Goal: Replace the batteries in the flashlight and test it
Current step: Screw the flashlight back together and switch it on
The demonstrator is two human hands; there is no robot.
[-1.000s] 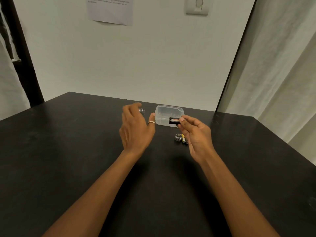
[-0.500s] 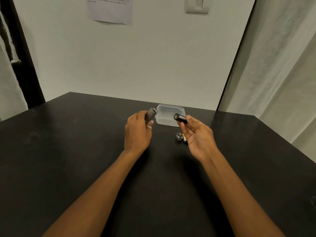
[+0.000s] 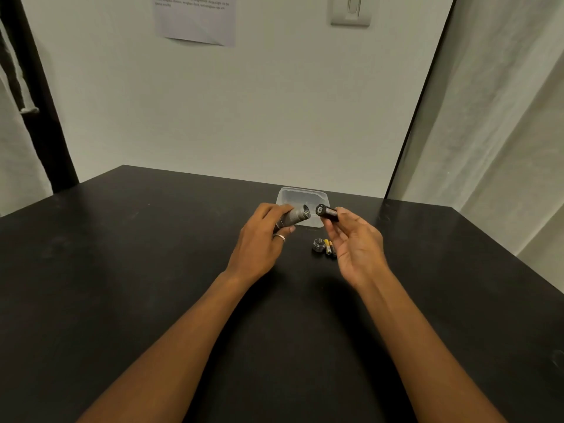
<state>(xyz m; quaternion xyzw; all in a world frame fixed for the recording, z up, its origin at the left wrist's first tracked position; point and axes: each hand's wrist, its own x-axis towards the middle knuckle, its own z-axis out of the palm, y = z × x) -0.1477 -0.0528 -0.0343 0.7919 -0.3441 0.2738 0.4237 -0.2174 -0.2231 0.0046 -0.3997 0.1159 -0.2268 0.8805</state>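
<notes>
You brought the battery holder [image 3: 328, 212], pinched in your right hand [image 3: 355, 245], nearer the open end of the flashlight body [image 3: 295, 215] gripped in your left hand [image 3: 259, 239], axes nearly aligned.

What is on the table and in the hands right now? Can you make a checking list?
Surface: black table, bare near the arms.
Job's things: grey flashlight, open threaded end facing the black holder, a gap between them; cap and loose batteries on the table.
Clutter: clear tub behind the hands.
Grippers: left hand grips the flashlight; right hand pinches the holder.
Cables: nothing seen.
Surroundings: white wall, paper, switch, curtain.
</notes>
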